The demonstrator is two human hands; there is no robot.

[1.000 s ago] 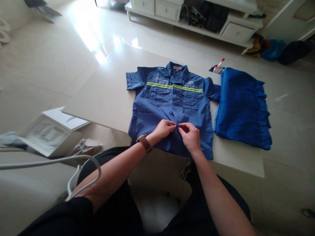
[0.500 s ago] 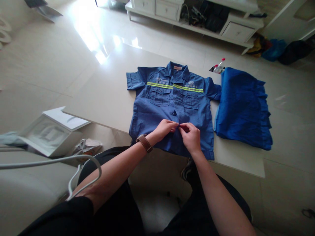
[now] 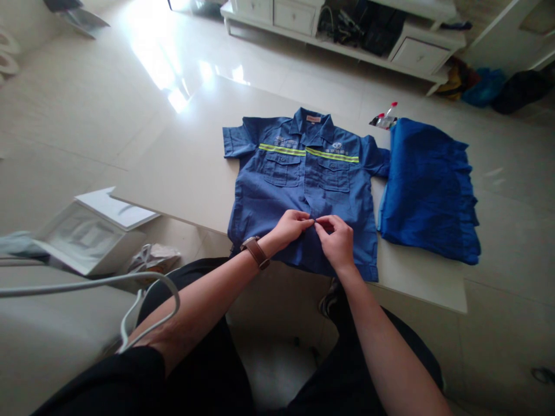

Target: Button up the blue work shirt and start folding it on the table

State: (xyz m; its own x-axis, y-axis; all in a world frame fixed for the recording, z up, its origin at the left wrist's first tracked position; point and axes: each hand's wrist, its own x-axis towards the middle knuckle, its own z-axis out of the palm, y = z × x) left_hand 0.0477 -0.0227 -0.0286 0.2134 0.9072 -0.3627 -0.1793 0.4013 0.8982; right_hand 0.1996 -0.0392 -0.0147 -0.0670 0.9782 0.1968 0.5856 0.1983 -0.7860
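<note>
A blue short-sleeved work shirt [image 3: 277, 193] lies face up with its collar away from me. It has yellow reflective strips and two chest pockets. My left hand [image 3: 293, 226] pinches the front placket low on the shirt, thumb and fingertips together. From the other side, my right hand [image 3: 336, 236] pinches the same spot, and the fingertips of both hands meet there. Whatever small part lies between the fingertips is hidden. To the right, a stack of folded blue cloth [image 3: 429, 190] touches the shirt's sleeve.
The shirt and stack rest on a pale board-like table [image 3: 182, 173]. Plastic bottles with red caps [image 3: 391, 111] stand behind the stack. At left are an open white box [image 3: 93, 234] and a white cable [image 3: 87, 287]. A white cabinet [image 3: 295, 18] stands at the back.
Both hands stay at the same spot on the placket. The dark button that showed just above the fingertips is no longer visible, and the placket there lies slightly differently.
</note>
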